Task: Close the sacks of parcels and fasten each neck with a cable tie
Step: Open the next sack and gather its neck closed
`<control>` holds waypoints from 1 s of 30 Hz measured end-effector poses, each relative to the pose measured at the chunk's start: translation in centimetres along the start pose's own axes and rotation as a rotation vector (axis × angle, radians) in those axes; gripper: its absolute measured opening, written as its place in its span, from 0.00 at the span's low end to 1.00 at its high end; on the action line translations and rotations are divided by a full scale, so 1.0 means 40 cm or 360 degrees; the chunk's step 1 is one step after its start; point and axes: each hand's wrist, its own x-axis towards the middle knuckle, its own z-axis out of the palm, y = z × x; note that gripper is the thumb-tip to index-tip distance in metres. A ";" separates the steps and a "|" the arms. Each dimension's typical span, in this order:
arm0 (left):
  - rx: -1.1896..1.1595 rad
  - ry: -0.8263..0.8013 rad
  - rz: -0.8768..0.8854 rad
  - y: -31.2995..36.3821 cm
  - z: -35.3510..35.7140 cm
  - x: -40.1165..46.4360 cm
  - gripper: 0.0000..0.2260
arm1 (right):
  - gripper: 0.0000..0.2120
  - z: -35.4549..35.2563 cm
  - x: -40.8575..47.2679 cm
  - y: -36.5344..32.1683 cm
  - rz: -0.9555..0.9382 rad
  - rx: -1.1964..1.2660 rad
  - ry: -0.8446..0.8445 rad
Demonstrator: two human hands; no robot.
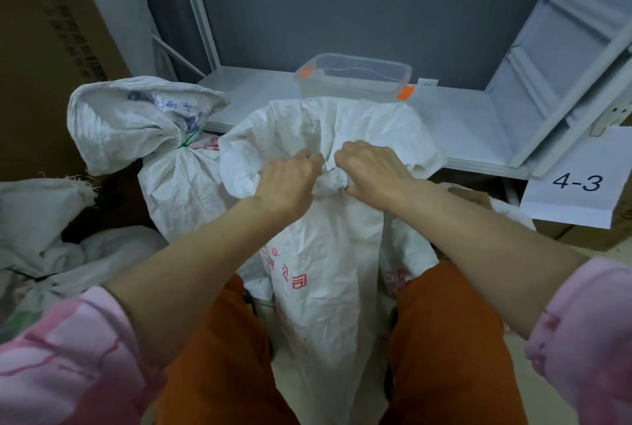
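Observation:
A white woven sack [328, 274] with red print stands between my knees, its top gathered into a bunched neck [330, 182]. My left hand [289, 178] grips the neck from the left. My right hand [371, 168] grips it from the right, fingers curled round the fabric. The loose mouth of the sack fans out above my hands. I see no cable tie at this neck; my fingers hide that part. To the left stands another white sack [171, 178], its neck fastened with a green cable tie [189, 140].
A clear plastic box [355, 81] with orange clips sits on the grey shelf [461, 123] behind the sack. A label reading 4-3 [578, 182] hangs at the right. More white sacks [41, 216] lie at the left, a cardboard box [51, 31] behind them.

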 end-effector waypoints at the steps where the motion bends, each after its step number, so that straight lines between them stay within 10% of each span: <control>1: -0.0175 -0.0175 -0.0029 -0.006 -0.014 0.003 0.13 | 0.10 0.011 -0.004 -0.005 -0.0044 -0.0080 0.0075; 9: -0.0701 -0.0921 -0.0117 -0.050 -0.060 0.043 0.15 | 0.14 0.052 -0.044 -0.033 -0.0361 -0.0277 0.0568; 15: -0.0216 -0.0102 -0.0002 -0.033 0.038 -0.008 0.07 | 0.19 0.022 -0.036 -0.030 0.0029 0.0620 -0.0421; 21: -0.0081 0.0237 0.0101 -0.009 0.119 -0.066 0.13 | 0.11 0.025 -0.043 -0.059 0.0005 0.0197 -0.0268; 26: -0.0728 -0.0430 -0.0087 -0.019 0.052 -0.062 0.20 | 0.12 0.075 -0.073 -0.056 -0.0163 -0.0083 -0.0089; 30: -0.0566 -0.0716 -0.0089 -0.060 0.021 -0.039 0.22 | 0.18 0.097 -0.094 -0.050 -0.0327 -0.0172 0.0179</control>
